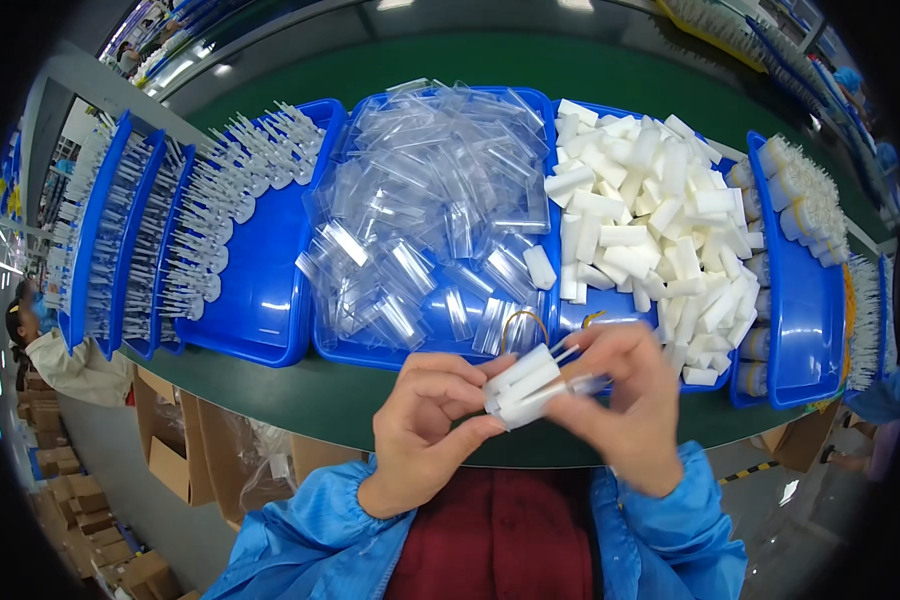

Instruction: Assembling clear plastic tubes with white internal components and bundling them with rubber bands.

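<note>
My left hand (428, 425) is closed around one end of a bundle of white blocks (522, 385), pinched between thumb and fingers. The blocks lie side by side and look like soft foam. From the other side, my right hand (625, 395) has its thumb and fingers closed on a small, partly clear piece (588, 384) with thin pale prongs. It meets the bundle; the fingers hide its exact shape. Just beyond the hands, a tray (325, 335) holds loose clear plastic sleeves (420, 170). A yellow-brown loop (523, 318) shows above the bundle.
White foam blocks (660, 200) heap in a blue tray to the right. At left, a blue tray (255, 270) carries white stemmed parts (195, 250), beside more upright trays. Bristly bundles (800, 190) fill a tray at far right. Open cartons (215, 450) stand below the green table (360, 415).
</note>
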{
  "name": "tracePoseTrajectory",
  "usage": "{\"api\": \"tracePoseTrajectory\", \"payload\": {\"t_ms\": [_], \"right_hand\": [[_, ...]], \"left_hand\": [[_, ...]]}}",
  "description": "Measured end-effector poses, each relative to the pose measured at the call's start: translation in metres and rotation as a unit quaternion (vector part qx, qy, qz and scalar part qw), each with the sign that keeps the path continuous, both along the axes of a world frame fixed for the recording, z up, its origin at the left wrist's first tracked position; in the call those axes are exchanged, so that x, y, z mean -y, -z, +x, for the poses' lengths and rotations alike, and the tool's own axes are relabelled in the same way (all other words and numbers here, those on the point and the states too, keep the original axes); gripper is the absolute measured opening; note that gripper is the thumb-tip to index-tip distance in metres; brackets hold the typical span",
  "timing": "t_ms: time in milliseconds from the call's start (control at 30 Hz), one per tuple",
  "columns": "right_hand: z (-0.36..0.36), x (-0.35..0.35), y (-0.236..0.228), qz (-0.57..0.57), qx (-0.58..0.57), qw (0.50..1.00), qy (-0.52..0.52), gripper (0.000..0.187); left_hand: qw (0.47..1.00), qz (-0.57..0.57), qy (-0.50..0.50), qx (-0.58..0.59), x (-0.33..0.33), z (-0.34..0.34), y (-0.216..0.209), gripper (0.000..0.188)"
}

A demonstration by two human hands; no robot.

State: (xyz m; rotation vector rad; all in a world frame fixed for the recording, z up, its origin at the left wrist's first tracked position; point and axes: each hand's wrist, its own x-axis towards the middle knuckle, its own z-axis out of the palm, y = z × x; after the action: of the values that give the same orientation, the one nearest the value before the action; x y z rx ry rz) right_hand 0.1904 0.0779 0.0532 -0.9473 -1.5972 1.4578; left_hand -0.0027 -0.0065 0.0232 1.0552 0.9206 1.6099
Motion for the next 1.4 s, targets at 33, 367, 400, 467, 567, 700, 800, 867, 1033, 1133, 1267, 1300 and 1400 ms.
{"api": "tracePoseTrajectory", "payload": {"t_ms": [33, 367, 400, 467, 567, 700, 800, 867, 1033, 1133, 1267, 1300, 1400], "right_hand": [[-0.007, 0.014, 0.003, -0.057, -0.036, 0.998, -0.002, 0.041], [-0.015, -0.004, 0.000, 0.127, 0.077, 0.979, -0.140, 0.039], [-0.021, -0.004, 0.001, 0.133, 0.074, 0.977, -0.151, 0.039], [-0.031, -0.007, 0.000, 0.141, 0.075, 0.972, -0.169, 0.037], [-0.044, -0.016, -0.005, 0.142, 0.092, 0.971, -0.171, 0.032], [-0.067, -0.031, 0.002, 0.285, 0.225, 0.930, -0.060, 0.028], [-0.092, -0.029, 0.011, 0.411, 0.363, 0.835, -0.040, 0.028], [-0.102, -0.029, 0.017, 0.452, 0.409, 0.792, -0.032, 0.028], [-0.094, -0.031, 0.003, 0.374, 0.325, 0.868, -0.028, 0.030], [-0.072, -0.029, -0.023, 0.125, 0.129, 0.981, -0.071, 0.033], [-0.057, -0.012, -0.028, -0.111, -0.075, 0.991, -0.004, 0.043], [-0.056, -0.009, -0.028, -0.114, -0.080, 0.990, 0.014, 0.043], [-0.049, -0.004, -0.019, -0.101, -0.066, 0.993, 0.007, 0.040]], "left_hand": [[1.000, 0.001, 0.002, -0.010, 0.003, 0.000, 0.002, 0.033], [0.993, -0.063, 0.103, -0.019, 0.012, -0.030, -0.002, 0.043], [0.991, -0.062, 0.119, -0.018, 0.013, -0.033, -0.001, 0.045], [0.989, -0.106, 0.101, 0.035, 0.016, -0.036, -0.006, 0.048], [0.992, -0.112, 0.036, 0.041, 0.021, -0.045, -0.007, 0.052], [0.992, -0.102, -0.058, -0.038, 0.028, -0.058, -0.007, 0.056], [0.986, -0.087, -0.109, -0.094, 0.026, -0.056, -0.005, 0.055], [0.981, -0.075, -0.121, -0.133, 0.027, -0.055, -0.005, 0.054], [0.983, -0.050, -0.126, -0.124, 0.027, -0.057, -0.003, 0.047], [0.992, -0.047, -0.088, -0.076, 0.024, -0.054, -0.004, 0.043], [0.996, -0.061, -0.046, -0.035, 0.018, -0.041, -0.005, 0.040], [0.997, -0.066, -0.041, -0.029, 0.017, -0.038, -0.005, 0.039], [0.996, -0.057, -0.039, -0.061, 0.014, -0.031, -0.007, 0.038]]}}
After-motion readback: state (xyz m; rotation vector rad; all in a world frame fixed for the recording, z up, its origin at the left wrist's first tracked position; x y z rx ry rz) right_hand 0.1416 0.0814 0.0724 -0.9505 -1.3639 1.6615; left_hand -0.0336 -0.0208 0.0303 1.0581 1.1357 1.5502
